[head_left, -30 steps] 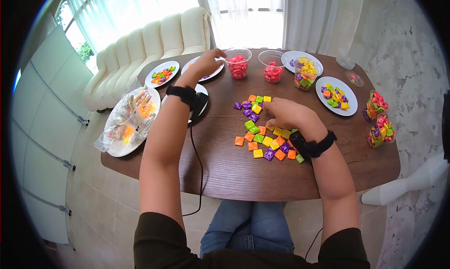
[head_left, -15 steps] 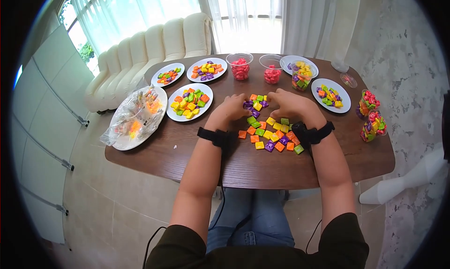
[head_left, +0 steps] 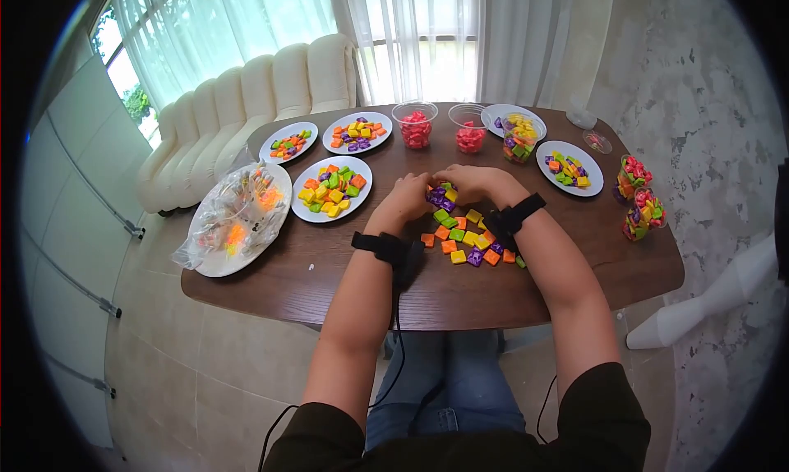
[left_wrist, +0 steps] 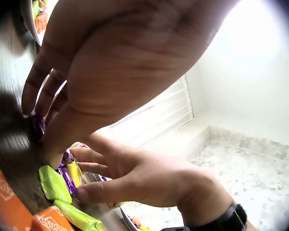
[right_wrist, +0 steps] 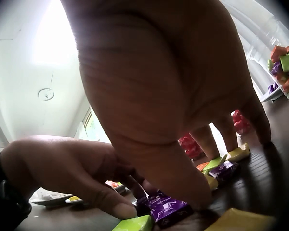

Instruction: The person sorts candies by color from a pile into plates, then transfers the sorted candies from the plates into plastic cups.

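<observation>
Both hands stand over the far side of a loose group of wrapped square candies (head_left: 472, 240) at the middle of the table. My left hand (head_left: 408, 197) is left of a small cluster of candies (head_left: 445, 199), its fingers reaching down to the wood. A purple candy (left_wrist: 38, 126) lies at its fingertips in the left wrist view. Opposite it, my right hand (head_left: 475, 183) borders the same cluster, fingers spread and fingertips lowered to the tabletop. Between the two thumbs, the right wrist view shows a purple candy (right_wrist: 168, 211) beside a green one (right_wrist: 134, 224).
Candy-filled plates (head_left: 332, 214) stand at the left, by a large plate with a clear plastic bag (head_left: 238, 213). Clear cups of red candies (head_left: 416, 132) line the back. Another candy plate (head_left: 569, 189) and filled cups (head_left: 643, 217) are at the right.
My left hand has come from above the back-left plate down to the candies. Both hands have drawn closer together around the far cluster, which is now more bunched.
</observation>
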`<state>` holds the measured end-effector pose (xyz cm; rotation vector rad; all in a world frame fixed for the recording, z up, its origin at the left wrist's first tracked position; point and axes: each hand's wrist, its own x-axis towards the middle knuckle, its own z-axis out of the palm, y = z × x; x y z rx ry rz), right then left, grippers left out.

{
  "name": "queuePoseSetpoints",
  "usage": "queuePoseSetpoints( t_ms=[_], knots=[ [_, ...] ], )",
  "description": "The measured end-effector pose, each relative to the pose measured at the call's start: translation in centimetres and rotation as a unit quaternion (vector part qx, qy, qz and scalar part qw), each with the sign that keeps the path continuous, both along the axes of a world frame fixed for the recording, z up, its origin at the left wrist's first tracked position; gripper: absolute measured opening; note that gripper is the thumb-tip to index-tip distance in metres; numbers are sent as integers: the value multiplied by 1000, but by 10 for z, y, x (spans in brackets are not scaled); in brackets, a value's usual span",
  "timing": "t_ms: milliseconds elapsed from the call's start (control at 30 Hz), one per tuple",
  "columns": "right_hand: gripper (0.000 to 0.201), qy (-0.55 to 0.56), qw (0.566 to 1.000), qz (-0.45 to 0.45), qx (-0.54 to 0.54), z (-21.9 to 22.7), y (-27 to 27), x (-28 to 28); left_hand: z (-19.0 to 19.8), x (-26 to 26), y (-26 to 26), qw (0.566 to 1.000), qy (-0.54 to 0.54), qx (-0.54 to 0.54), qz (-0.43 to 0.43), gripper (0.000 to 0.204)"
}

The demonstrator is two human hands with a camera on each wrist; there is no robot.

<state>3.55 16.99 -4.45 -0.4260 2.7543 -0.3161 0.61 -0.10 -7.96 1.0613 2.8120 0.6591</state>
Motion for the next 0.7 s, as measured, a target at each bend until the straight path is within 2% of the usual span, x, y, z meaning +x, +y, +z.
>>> queuePoseSetpoints(
  t_ms=[200, 300, 400, 500, 700],
  knots=[
    [54, 36, 999, -26, 23, 0, 1, 19, -1, 4, -2, 999, -22, 25, -39, 44],
    [52, 32, 999, -36, -13, 3, 3, 28, 6, 8, -2, 997, -57, 23, -50, 39],
    [44, 51, 998, -31, -29, 4, 5, 34, 10, 11, -1, 997, -49, 18, -53, 35],
    [33, 44, 997, -19, -59, 2, 8, 29, 3, 8, -2, 996, -9, 34, -81, 33],
    [21, -7, 999, -11, -49, 19, 9, 36, 23, 15, -8, 994, -71, 52, -68, 32]
  ],
)
